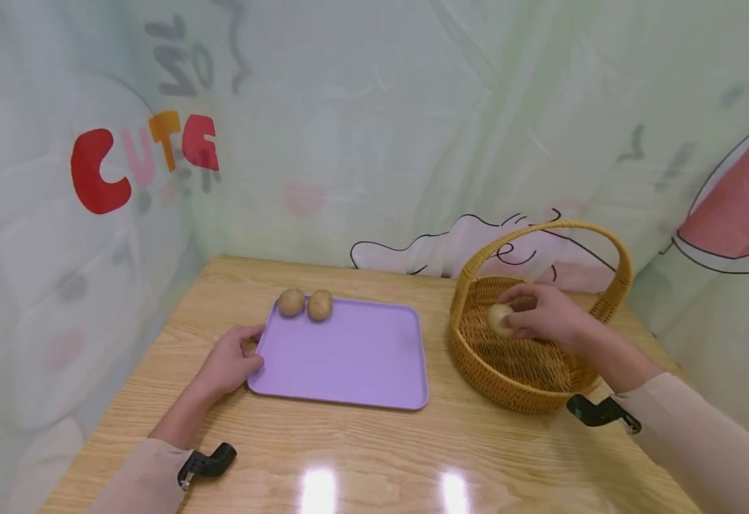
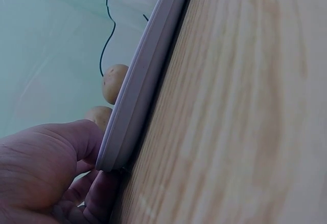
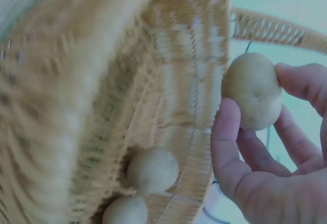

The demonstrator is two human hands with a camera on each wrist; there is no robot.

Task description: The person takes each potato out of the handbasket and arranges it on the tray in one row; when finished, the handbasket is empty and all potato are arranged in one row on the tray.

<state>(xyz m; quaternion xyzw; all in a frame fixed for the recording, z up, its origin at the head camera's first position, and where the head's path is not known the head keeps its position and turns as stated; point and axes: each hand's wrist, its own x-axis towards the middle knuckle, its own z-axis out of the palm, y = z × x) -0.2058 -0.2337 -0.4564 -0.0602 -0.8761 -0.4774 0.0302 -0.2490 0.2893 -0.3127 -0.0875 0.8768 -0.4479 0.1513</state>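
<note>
My right hand [image 1: 550, 318] pinches a potato [image 1: 500, 320] between thumb and fingertips, over the inside of the wicker basket [image 1: 491, 385]. Two more potatoes, one of them a round potato [image 3: 153, 170], lie in the basket in the right wrist view; the hand and arm hide them in the head view. On the left, my left hand [image 1: 229, 360] grips the left rim of a purple tray [image 1: 348, 357], thumb on the rim and fingers curled below it. Two potatoes sit side by side in the tray's far left corner, a left potato [image 1: 291, 303] and a right potato [image 1: 320, 305].
The tray and basket stand apart on a wooden table [image 1: 361, 450], tray left and basket right. A tall arched handle [image 1: 567, 225] rises over the basket. Behind the table hangs a pale printed curtain [image 1: 348, 143], which also runs along the left side.
</note>
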